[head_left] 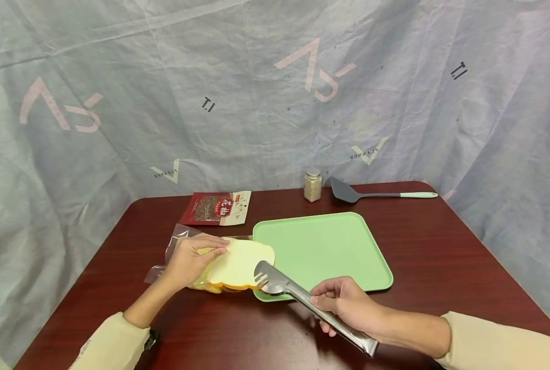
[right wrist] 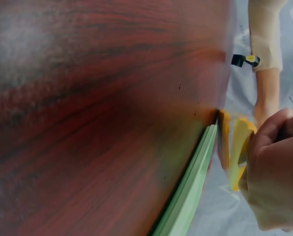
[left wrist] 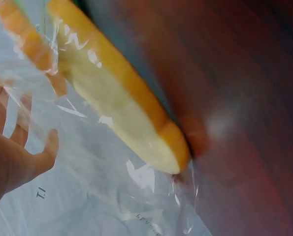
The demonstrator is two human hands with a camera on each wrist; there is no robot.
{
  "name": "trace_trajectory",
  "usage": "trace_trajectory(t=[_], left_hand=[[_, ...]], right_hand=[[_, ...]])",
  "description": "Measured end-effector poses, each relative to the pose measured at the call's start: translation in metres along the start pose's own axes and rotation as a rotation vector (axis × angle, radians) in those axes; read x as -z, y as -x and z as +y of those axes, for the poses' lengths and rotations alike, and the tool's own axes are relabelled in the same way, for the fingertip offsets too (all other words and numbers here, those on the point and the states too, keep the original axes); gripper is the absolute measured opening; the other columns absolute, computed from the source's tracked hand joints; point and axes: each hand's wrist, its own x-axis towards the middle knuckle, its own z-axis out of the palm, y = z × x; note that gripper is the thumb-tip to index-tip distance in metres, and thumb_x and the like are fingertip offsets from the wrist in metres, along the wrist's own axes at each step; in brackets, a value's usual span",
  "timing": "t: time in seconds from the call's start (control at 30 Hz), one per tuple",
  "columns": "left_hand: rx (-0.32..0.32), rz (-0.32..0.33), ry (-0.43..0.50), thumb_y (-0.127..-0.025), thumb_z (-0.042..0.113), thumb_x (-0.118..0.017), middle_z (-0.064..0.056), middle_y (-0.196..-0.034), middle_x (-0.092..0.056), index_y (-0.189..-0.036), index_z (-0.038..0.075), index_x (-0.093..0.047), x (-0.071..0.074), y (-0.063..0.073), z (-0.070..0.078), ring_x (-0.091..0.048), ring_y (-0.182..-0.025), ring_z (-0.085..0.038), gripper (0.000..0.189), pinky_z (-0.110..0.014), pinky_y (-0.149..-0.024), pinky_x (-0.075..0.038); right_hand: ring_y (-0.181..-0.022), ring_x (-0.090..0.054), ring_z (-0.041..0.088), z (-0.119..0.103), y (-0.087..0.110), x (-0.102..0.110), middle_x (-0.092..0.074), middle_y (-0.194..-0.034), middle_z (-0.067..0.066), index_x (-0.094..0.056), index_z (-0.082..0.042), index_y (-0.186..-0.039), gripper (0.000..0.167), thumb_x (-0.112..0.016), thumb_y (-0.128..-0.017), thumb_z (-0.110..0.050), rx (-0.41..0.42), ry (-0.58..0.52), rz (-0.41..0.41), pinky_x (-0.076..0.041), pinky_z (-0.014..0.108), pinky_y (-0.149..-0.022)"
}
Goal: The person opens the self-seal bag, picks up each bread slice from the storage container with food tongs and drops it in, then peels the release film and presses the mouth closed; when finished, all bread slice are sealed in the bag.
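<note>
Clamping metal tongs (head_left: 300, 295) in fingers of right hand (head_left: 351, 307); holding fingers of left hand (head_left: 193, 261) apart. Noting bread slice (head_left: 242, 262) just under left fingertips. Apparently drawing slice from plastic bag (head_left: 179, 236); next, probably needs firm tong grip, then transfer to green tray (head_left: 328, 249) beyond right fingers.

The left arm (head_left: 150, 303) is reaching forward and inward, and the left hand (head_left: 191, 259) is pointing its fingers rightward, the thumb (left wrist: 48, 156) standing apart from them in the left wrist view. The right arm (head_left: 414, 329) is extending inward from the right, and the right hand (head_left: 349, 303) is gripping, its fingers curling. Both hands are sitting well apart.
</note>
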Motion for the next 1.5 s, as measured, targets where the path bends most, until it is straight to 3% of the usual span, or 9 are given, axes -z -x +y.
trace_trajectory(t=[0.13,0.27,0.4,0.57,0.73,0.93,1.07,1.33,1.5], left_hand=[[0.036,0.062,-0.005,-0.081,0.006,-0.081,0.002,-0.092,-0.076,-0.092,0.010,-0.081,-0.001,0.001,-0.002,-0.072,-0.089,-0.013,0.011,-0.013,-0.077,-0.050],[0.041,0.129,0.036,-0.079,-0.004,-0.079,-0.005,-0.090,-0.076,-0.090,0.006,-0.081,0.000,0.002,-0.004,-0.072,-0.088,-0.011,0.015,-0.012,-0.071,-0.049],[-0.001,0.104,0.104,-0.078,-0.013,-0.076,-0.017,-0.091,-0.075,-0.088,-0.003,-0.078,-0.004,0.004,-0.006,-0.072,-0.089,-0.019,0.014,-0.014,-0.076,-0.051],[-0.003,0.063,0.176,-0.081,-0.010,-0.076,-0.011,-0.095,-0.075,-0.090,-0.002,-0.078,-0.009,0.005,-0.005,-0.070,-0.094,-0.017,0.013,-0.019,-0.081,-0.053],[-0.070,0.078,0.242,-0.079,-0.012,-0.075,-0.013,-0.096,-0.075,-0.091,-0.002,-0.078,-0.014,0.003,-0.002,-0.071,-0.094,-0.019,0.015,-0.022,-0.080,-0.054],[-0.126,0.128,0.209,-0.073,-0.020,-0.076,-0.019,-0.091,-0.074,-0.086,-0.006,-0.077,-0.014,0.002,0.003,-0.071,-0.088,-0.020,0.019,-0.017,-0.078,-0.052],[-0.092,0.143,0.180,-0.075,-0.021,-0.073,-0.022,-0.090,-0.073,-0.087,-0.008,-0.076,-0.006,0.000,0.019,-0.072,-0.087,-0.022,0.018,-0.017,-0.078,-0.052],[-0.038,0.021,0.218,-0.078,-0.017,-0.073,-0.021,-0.089,-0.073,-0.086,-0.006,-0.076,-0.003,0.002,0.027,-0.072,-0.088,-0.019,0.014,-0.019,-0.076,-0.053],[-0.060,-0.042,0.244,-0.076,-0.022,-0.071,-0.022,-0.090,-0.073,-0.085,-0.007,-0.074,-0.010,0.005,0.008,-0.072,-0.088,-0.023,0.018,-0.020,-0.076,-0.054]], right_hand=[[-0.052,-0.061,0.010,0.000,0.000,0.000,-0.064,-0.073,0.012,-0.056,0.016,-0.110,0.030,-0.062,-0.096,-0.010,0.007,-0.013,-0.009,-0.052,0.023,-0.049],[-0.052,-0.060,0.011,0.002,0.004,0.002,-0.067,-0.075,0.016,-0.056,0.015,-0.109,0.027,-0.061,-0.096,-0.009,-0.025,-0.019,-0.024,-0.052,0.023,-0.049],[-0.053,-0.060,0.010,0.004,0.004,0.003,-0.068,-0.076,0.016,-0.056,0.015,-0.108,0.026,-0.061,-0.097,-0.009,-0.024,-0.023,-0.041,-0.052,0.023,-0.050],[-0.052,-0.060,0.010,0.003,-0.003,0.001,-0.064,-0.072,0.011,-0.056,0.014,-0.108,0.027,-0.062,-0.096,-0.009,-0.015,-0.041,-0.077,-0.052,0.023,-0.050],[-0.053,-0.061,0.010,0.001,-0.006,-0.006,-0.064,-0.071,0.010,-0.055,0.015,-0.108,0.028,-0.063,-0.096,-0.010,-0.020,-0.059,-0.067,-0.053,0.023,-0.050],[-0.052,-0.060,0.010,0.004,-0.009,-0.015,-0.066,-0.072,0.012,-0.058,0.015,-0.109,0.028,-0.062,-0.096,-0.010,-0.019,-0.055,-0.018,-0.052,0.023,-0.050],[-0.052,-0.060,0.010,0.007,-0.009,-0.016,-0.065,-0.071,0.011,-0.058,0.014,-0.108,0.027,-0.060,-0.097,-0.010,-0.017,-0.041,-0.052,-0.052,0.023,-0.050],[-0.057,-0.063,0.010,0.006,-0.011,-0.006,-0.068,-0.078,0.014,-0.059,0.015,-0.110,0.034,-0.059,-0.100,-0.017,-0.037,-0.045,-0.172,-0.053,0.023,-0.051],[-0.059,-0.065,0.011,0.000,-0.008,0.003,-0.071,-0.083,0.017,-0.063,0.012,-0.112,0.035,-0.061,-0.099,-0.021,-0.082,-0.010,-0.163,-0.054,0.024,-0.052]])
